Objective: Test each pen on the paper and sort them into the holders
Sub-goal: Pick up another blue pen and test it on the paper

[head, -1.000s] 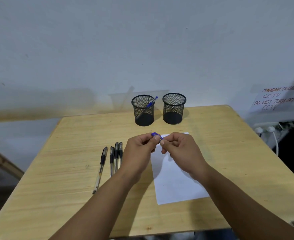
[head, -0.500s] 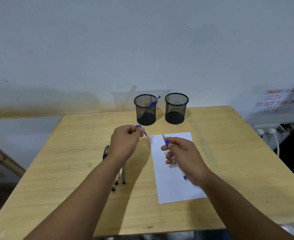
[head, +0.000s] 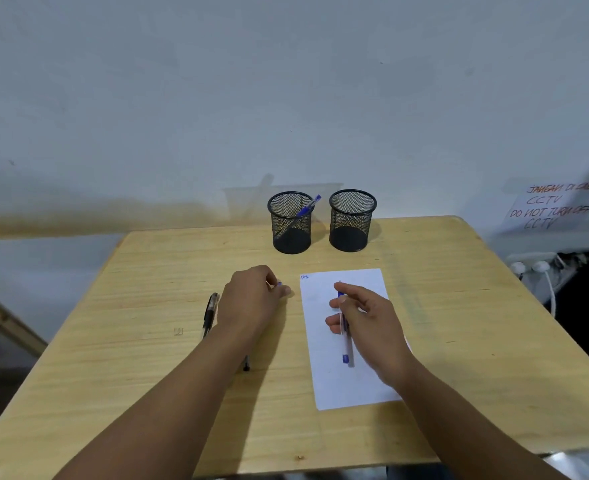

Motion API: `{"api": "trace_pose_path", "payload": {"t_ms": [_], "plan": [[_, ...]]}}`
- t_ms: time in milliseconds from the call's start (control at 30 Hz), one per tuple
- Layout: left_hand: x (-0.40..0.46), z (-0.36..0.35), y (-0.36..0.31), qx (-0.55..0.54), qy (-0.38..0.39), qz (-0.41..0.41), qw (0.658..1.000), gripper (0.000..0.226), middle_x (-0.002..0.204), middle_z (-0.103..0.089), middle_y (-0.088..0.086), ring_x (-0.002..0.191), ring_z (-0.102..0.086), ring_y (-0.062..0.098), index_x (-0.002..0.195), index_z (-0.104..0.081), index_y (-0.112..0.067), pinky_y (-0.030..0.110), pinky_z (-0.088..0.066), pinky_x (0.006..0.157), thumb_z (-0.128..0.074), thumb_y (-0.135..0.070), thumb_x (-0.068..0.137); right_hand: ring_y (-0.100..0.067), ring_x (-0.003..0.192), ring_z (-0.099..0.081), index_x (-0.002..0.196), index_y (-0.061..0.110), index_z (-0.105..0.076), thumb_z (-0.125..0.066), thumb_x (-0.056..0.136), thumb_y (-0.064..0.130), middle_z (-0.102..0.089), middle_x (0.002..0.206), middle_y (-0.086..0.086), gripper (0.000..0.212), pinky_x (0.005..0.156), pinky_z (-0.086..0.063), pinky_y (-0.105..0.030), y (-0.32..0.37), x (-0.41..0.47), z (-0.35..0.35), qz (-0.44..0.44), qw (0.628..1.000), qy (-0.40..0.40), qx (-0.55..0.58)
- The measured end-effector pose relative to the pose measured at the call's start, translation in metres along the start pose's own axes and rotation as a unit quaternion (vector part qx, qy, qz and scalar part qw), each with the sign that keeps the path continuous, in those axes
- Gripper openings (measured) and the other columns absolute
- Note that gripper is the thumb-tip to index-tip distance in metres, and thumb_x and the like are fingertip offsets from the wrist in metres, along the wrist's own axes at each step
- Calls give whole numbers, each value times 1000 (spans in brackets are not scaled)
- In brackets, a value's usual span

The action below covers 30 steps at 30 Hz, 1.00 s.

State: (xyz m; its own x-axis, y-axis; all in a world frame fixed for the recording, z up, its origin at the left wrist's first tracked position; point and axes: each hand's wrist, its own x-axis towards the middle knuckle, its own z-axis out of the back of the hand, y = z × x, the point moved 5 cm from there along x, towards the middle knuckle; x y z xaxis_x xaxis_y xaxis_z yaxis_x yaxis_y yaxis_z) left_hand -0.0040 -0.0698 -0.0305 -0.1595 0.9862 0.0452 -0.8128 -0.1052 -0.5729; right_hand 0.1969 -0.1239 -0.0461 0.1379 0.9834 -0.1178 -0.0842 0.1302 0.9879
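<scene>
My right hand [head: 365, 323] grips an uncapped blue pen [head: 344, 336], its tip pointing away over the white paper [head: 355, 386]. A small blue scribble [head: 304, 277] marks the sheet's top left corner. My left hand [head: 251, 299] rests on the table left of the paper and pinches the blue pen cap [head: 279, 284]. Black pens [head: 211, 311] lie on the table, mostly hidden under my left arm. Two black mesh holders stand at the back: the left holder [head: 291, 223] has a blue pen [head: 307, 206] in it, the right holder [head: 351, 220] looks empty.
The wooden table [head: 147, 358] stands against a white wall. To the right are a handwritten CCTV notice [head: 552, 207] and plugs with a white cable [head: 542, 271]. The table's front edge is close to me.
The hands pulled apart, taking the cap off the pen. My left hand moved left and down to the table with the cap; my right hand lowered the pen over the paper.
</scene>
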Motion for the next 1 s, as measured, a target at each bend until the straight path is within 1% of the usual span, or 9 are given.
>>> {"api": "trace_pose_path", "payload": {"t_ms": [100, 267, 333, 400, 533, 633, 733, 867, 1000], "plan": [[-8, -1, -3, 42, -19, -49, 998, 25, 98, -69, -3, 91, -60, 17, 99, -72, -19, 30, -47, 70, -66, -41, 89, -18, 75, -73, 118, 24, -67, -49, 100, 14, -72, 99, -3, 28, 70, -59, -22, -3, -3, 0, 3, 1000, 6, -8], [-48, -10, -13, 39, -9, -166, 985, 36, 119, -63, -8, 113, -54, 19, 119, -67, -23, 32, -46, 93, -62, -43, 89, -17, 70, -71, 118, 21, -68, -49, 101, 10, -71, 99, -7, 28, 71, -60, -25, -7, -11, 2, 2, 1000, 28, 6], [-68, -12, -18, 43, 8, -199, 979, 48, 131, -57, -10, 124, -48, 15, 130, -60, -23, 27, -41, 103, -60, -48, 89, -17, 72, -72, 117, 20, -68, -48, 101, 9, -72, 98, -7, 28, 73, -61, -28, -9, -14, 4, 1, 999, 34, 2], [-81, -16, -20, 63, 43, -206, 975, 63, 151, -41, -9, 139, -33, 11, 146, -42, -23, 22, -24, 111, -53, -54, 92, -18, 73, -73, 117, 22, -68, -49, 101, 10, -73, 96, -4, 27, 74, -61, -29, -10, -18, 7, 2, 999, 34, -7], [-97, -26, -17, 107, 99, -224, 964, 78, 164, -13, -10, 150, -7, 12, 156, -16, -23, 21, -3, 115, -38, -65, 93, -19, 75, -73, 119, 21, -67, -50, 101, 10, -74, 94, -2, 27, 78, -61, -34, -10, -27, 11, 18, 999, 36, -25], [-105, -35, -10, 159, 124, -248, 948, 81, 165, -2, -6, 151, 4, 17, 156, -7, -22, 31, -3, 122, -29, -68, 93, -22, 75, -73, 116, 22, -69, -50, 100, 9, -74, 93, -2, 28, 78, -62, -34, -10, -33, 13, 13, 999, 45, -24], [-109, -41, -4, 175, 134, -254, 942, 82, 164, 8, -8, 150, 14, 16, 157, 1, -23, 34, 1, 123, -23, -69, 93, -22, 76, -73, 113, 24, -71, -52, 99, 8, -76, 92, -2, 28, 75, -61, -31, -11, -37, 15, 8, 998, 60, -16], [-111, -42, -4, 185, 144, -263, 936, 82, 163, 14, -7, 148, 21, 16, 156, 5, -22, 34, 7, 122, -17, -70, 93, -24, 80, -73, 111, 27, -71, -52, 98, 9, -77, 93, -1, 29, 74, -61, -31, -13, -38, 18, 16, 998, 68, -2], [-111, -42, -4, 190, 148, -264, 934, 81, 162, 15, -8, 147, 24, 15, 156, 4, -22, 34, 9, 121, -15, -70, 93, -27, 88, -73, 114, 23, -71, -40, 102, 3, -77, 100, -4, 39, 78, -60, -36, -14, -33, 20, 4, 997, 69, 37]]}}
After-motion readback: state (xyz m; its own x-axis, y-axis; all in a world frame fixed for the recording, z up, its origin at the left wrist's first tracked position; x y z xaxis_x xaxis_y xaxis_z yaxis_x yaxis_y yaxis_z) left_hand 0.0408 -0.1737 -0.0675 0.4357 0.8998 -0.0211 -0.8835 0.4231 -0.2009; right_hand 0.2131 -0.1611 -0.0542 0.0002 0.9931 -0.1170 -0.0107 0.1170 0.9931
